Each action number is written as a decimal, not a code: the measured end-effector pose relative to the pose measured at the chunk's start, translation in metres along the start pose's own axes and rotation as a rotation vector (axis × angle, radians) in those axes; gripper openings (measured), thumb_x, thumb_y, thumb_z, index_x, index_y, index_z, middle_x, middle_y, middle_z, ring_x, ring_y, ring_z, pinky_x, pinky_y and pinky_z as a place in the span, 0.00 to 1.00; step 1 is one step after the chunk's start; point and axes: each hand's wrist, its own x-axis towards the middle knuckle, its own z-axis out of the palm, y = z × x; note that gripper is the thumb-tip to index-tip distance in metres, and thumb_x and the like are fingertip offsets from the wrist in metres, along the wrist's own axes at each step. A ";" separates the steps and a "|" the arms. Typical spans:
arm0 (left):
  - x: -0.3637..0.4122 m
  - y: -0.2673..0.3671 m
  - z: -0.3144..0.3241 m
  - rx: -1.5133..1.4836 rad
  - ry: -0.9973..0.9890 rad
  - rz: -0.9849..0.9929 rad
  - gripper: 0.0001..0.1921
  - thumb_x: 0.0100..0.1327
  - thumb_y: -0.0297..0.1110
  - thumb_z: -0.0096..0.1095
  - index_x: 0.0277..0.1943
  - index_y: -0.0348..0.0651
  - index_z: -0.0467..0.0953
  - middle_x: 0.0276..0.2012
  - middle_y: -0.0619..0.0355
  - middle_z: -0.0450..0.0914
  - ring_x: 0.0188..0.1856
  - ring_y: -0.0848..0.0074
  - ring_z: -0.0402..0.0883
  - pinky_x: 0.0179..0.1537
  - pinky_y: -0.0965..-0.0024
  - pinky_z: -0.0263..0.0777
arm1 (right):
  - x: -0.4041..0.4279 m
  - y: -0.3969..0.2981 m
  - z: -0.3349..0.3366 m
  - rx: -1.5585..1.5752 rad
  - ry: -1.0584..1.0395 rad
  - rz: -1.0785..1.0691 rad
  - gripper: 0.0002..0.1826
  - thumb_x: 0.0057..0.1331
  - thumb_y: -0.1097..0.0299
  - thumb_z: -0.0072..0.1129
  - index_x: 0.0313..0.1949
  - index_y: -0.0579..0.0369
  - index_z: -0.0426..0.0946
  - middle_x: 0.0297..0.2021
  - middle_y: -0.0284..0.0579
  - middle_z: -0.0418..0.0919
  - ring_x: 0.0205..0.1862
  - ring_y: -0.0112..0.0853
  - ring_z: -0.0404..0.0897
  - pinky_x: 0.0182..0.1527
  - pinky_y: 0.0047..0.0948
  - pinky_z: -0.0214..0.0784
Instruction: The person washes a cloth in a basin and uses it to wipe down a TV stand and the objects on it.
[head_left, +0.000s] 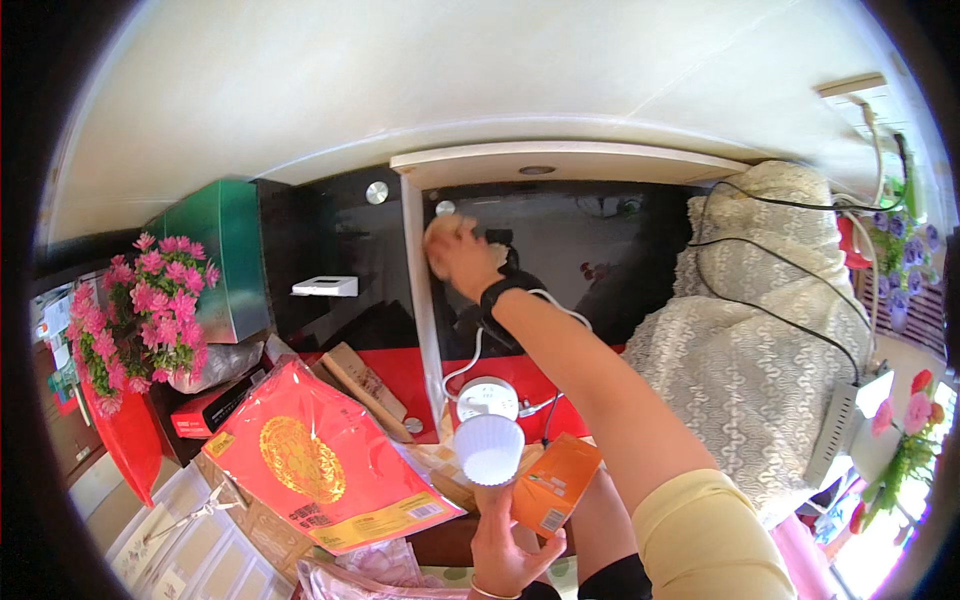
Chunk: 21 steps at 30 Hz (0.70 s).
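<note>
My right hand (463, 255), with a black band on its wrist, reaches out to the glossy black panel (555, 270), beside a white upright edge. It is blurred over a pale cloth-like item, so its grip is hard to make out. Low in the middle, my left hand (506, 544) holds an orange box (555, 484) and is right below a white fluted paper cup (489, 450); whether it touches the cup is unclear. Behind the cup sits a round white power strip (487, 397) with a cable and a plug in it.
A red plastic-wrapped packet (322, 465) lies left of the hands, near a wooden strip (367, 386). Pink artificial flowers (165, 300) stand by a green metallic box (232, 262). At right, black cables cross a lace cover (757, 360) beside a white router-like device (836, 427).
</note>
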 end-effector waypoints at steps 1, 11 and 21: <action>0.000 0.002 -0.001 0.043 0.001 0.009 0.39 0.40 0.34 0.73 0.56 0.31 0.63 0.43 0.47 0.74 0.42 0.67 0.79 0.42 0.66 0.78 | -0.014 0.002 0.000 -0.086 -0.119 -0.087 0.27 0.51 0.72 0.57 0.53 0.41 0.69 0.55 0.35 0.64 0.54 0.44 0.65 0.50 0.48 0.64; -0.001 0.023 -0.012 0.023 -0.088 0.051 0.40 0.41 0.38 0.73 0.57 0.32 0.63 0.43 0.47 0.73 0.43 0.67 0.78 0.43 0.67 0.76 | -0.127 0.111 -0.015 0.033 0.330 0.508 0.29 0.47 0.81 0.52 0.51 0.47 0.67 0.54 0.43 0.64 0.53 0.48 0.66 0.55 0.43 0.62; -0.009 0.011 -0.007 -0.049 -0.078 0.042 0.39 0.41 0.36 0.72 0.57 0.31 0.63 0.44 0.49 0.73 0.43 0.70 0.77 0.43 0.68 0.76 | -0.168 0.214 -0.044 0.106 0.638 1.015 0.33 0.46 0.84 0.60 0.53 0.55 0.62 0.57 0.53 0.60 0.60 0.50 0.59 0.61 0.39 0.55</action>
